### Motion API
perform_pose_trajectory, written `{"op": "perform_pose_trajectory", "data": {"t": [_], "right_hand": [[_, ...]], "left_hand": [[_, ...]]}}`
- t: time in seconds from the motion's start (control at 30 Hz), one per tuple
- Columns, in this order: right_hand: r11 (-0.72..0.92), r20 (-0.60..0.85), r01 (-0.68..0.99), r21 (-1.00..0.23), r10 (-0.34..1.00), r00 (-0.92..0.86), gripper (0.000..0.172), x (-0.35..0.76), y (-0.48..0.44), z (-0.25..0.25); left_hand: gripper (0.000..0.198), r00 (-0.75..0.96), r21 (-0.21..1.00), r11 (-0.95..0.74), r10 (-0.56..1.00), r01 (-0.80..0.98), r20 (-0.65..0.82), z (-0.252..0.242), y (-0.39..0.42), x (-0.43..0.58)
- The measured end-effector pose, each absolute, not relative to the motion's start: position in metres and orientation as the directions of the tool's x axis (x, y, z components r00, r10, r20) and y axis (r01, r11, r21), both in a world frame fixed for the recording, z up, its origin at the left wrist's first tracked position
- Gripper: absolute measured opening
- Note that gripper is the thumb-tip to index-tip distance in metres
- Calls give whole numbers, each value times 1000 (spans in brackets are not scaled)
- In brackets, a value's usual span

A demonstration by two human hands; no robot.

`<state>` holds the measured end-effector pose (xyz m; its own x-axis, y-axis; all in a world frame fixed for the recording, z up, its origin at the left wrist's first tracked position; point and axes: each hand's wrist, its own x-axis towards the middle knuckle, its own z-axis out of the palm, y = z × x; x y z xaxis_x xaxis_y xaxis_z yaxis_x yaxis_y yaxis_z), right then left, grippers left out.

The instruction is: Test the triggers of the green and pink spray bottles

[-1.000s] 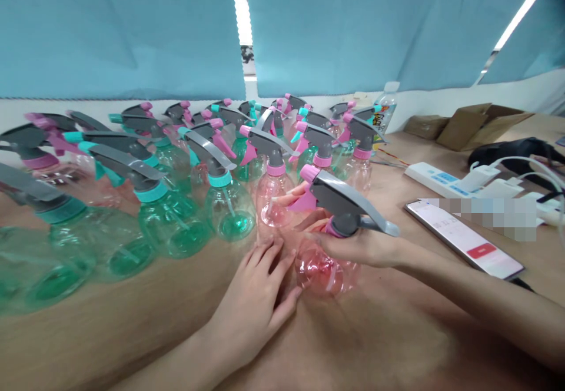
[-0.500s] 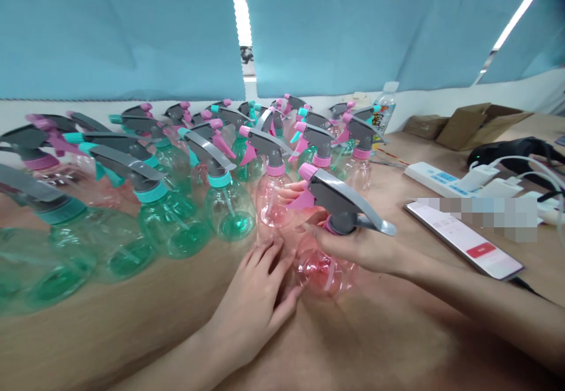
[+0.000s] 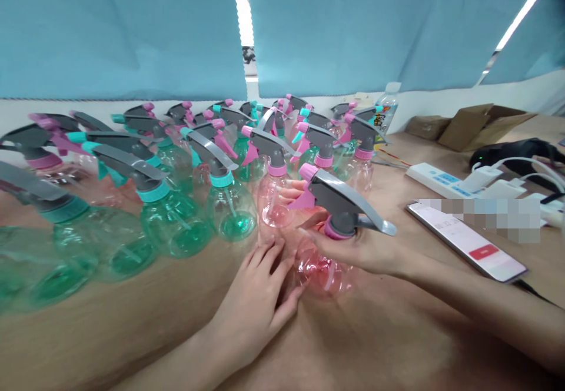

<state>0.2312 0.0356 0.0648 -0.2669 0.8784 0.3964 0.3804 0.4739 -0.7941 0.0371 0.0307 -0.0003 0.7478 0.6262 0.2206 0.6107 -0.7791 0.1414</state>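
Observation:
A pink spray bottle (image 3: 324,270) with a grey and pink trigger head stands upright on the table in front of me. My right hand (image 3: 353,247) is closed round its neck, just under the pink collar, and its fingertips show behind the trigger. Left of the bottle's base, my left hand (image 3: 267,285) rests with fingers stretched out and thumb apart. Its fingertips are beside the bottle; whether they touch it I cannot tell. Right behind stands another pink spray bottle (image 3: 274,199), and left of that a green spray bottle (image 3: 230,211) with a turquoise collar.
Several more green and pink spray bottles crowd the left and back of the table (image 3: 185,320). On the right lie a phone (image 3: 463,241), a white power strip (image 3: 436,180) with plugs and cables, and an open cardboard box (image 3: 481,126). A drink bottle (image 3: 387,108) stands at the back.
The whole view has shifted very slightly. Both hands and the pink spray bottle hold practically the same positions.

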Motion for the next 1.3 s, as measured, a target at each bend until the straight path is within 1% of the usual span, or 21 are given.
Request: {"op": "perform_pose_trajectory", "data": {"t": [0.2,0.3,0.47,0.6,0.63,0.73,0.87,1.0,1.1,1.2,1.3], "right_hand": [[447,378,441,-778,894,-241,2,233,38,64],[429,369,475,-768,903,-219,2,234,36,63],[413,347,459,-787,911,-223,6,237,35,61],[378,309,437,-816,925,-222,19,238,36,57],[376,309,425,-823,925,-220,19,237,36,57],[386,328,395,-834,922,-208,10,236,35,60],[410,356,385,-827,911,-206,6,235,35,63],[420,359,373,-827,906,-225,11,235,34,63],[401,344,391,-828,915,-210,4,236,34,62],[367,314,420,-830,930,-192,13,235,33,63],[375,307,370,-850,923,-231,10,233,33,66]], "left_hand": [[38,741,147,-777,628,612,237,-2,31,36],[38,745,137,-776,630,615,219,-1,32,37],[41,746,139,-772,635,620,202,0,31,38],[40,745,142,-773,634,618,207,0,31,37],[39,746,139,-773,634,619,205,0,31,37],[39,747,136,-772,636,621,196,-1,31,37],[40,746,142,-771,636,620,198,-1,31,38],[41,746,140,-771,637,622,194,-1,31,38],[40,747,136,-770,638,623,187,-1,31,38],[39,747,133,-770,638,625,186,-1,31,37],[39,746,137,-770,638,623,192,-1,31,38]]}}
